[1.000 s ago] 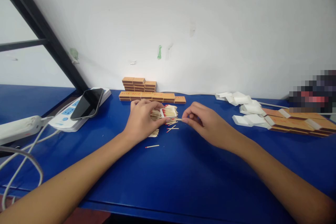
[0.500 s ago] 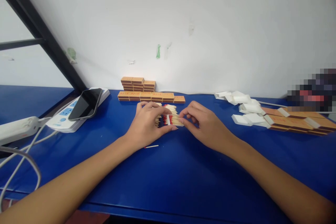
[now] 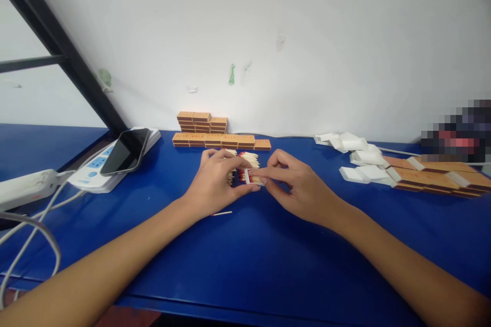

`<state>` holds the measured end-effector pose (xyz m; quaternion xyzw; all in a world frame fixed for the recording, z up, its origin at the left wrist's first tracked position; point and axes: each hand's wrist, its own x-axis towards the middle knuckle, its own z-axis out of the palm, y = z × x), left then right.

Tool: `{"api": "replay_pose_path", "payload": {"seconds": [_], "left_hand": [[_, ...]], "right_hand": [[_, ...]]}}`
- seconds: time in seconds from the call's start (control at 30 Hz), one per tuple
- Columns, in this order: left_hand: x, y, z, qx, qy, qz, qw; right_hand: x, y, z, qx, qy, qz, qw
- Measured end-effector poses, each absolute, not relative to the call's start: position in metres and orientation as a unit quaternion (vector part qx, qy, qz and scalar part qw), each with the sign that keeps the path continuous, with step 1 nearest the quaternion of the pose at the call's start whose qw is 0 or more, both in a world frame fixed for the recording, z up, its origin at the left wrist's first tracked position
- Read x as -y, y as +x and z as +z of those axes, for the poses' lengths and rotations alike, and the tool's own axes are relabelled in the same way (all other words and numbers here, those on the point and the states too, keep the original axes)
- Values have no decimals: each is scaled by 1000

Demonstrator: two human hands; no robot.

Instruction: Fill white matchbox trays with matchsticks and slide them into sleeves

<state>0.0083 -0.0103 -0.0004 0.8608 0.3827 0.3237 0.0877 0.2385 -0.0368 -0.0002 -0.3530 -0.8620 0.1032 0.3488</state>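
Left hand [image 3: 214, 182] and right hand [image 3: 294, 180] at a white tray [image 3: 247, 177] of matches

The left hand grips the tray between its thumb and fingers, above the blue tabletop [image 3: 238, 265]. The right hand is on the tray's right side, its index finger reaching out over the matches inside — whether it pinches any of them, I cannot tell.

A heap of loose matches [image 3: 250, 158] lies just behind the tray, red heads to the left, with more partly hidden by the left hand. A single match [image 3: 222, 213] lies in front of the tray and to its left.

Farther behind the tray stand a row of matchboxes [image 3: 213, 140] and, beyond it, a stepped stack of matchboxes [image 3: 202, 121]. Well to the tray's right are loose white trays [image 3: 362, 173] and piled orange matchboxes [image 3: 433, 179]. Well to its left, a black phone [image 3: 126, 150] rests on a white power strip [image 3: 80, 180] — cables [image 3: 57, 208] trail nearby.
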Motion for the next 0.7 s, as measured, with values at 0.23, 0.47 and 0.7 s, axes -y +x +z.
{"api": "replay_pose_path", "payload": {"seconds": [0.23, 0.47, 0.7], "left_hand": [[9, 8, 0, -395, 855, 323, 96], [9, 7, -1, -399, 851, 326, 97], [9, 7, 0, -405, 850, 323, 94]], "right_hand": [[36, 240, 1, 869, -341, 85, 348], [33, 243, 0, 860, -360, 64, 356], [32, 243, -3, 858, -356, 46, 368]]}}
